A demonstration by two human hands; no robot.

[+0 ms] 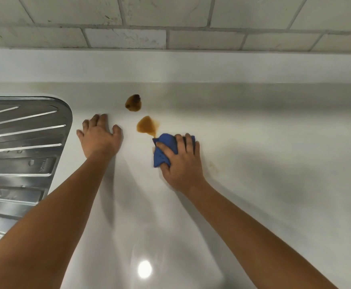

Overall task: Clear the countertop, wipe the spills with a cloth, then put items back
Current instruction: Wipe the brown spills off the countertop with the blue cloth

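**Brown spills being wiped**

A bunched blue cloth [163,150] is being gripped under the curled fingers of the right hand [181,163]. The nearer spill [147,125] is lying just beyond it, the darker spill [133,102] farther off. The left hand [99,136] is being rested flat, fingers spread, on the countertop [274,142]. Firm inward strokes are advised so that liquid is being gathered rather than smeared.

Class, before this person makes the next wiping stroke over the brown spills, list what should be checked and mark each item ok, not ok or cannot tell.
1. Cloth in grip of right hand: ok, fingers curl over it.
2. Cloth pressed on countertop: ok.
3. Left hand flat on the countertop, off the spills: ok.
4. Path to near spill free: ok, its trail reaches the cloth.
5. Far spill wiped: not ok, untouched.
6. Faint stain right of the hand cleaned: not ok.
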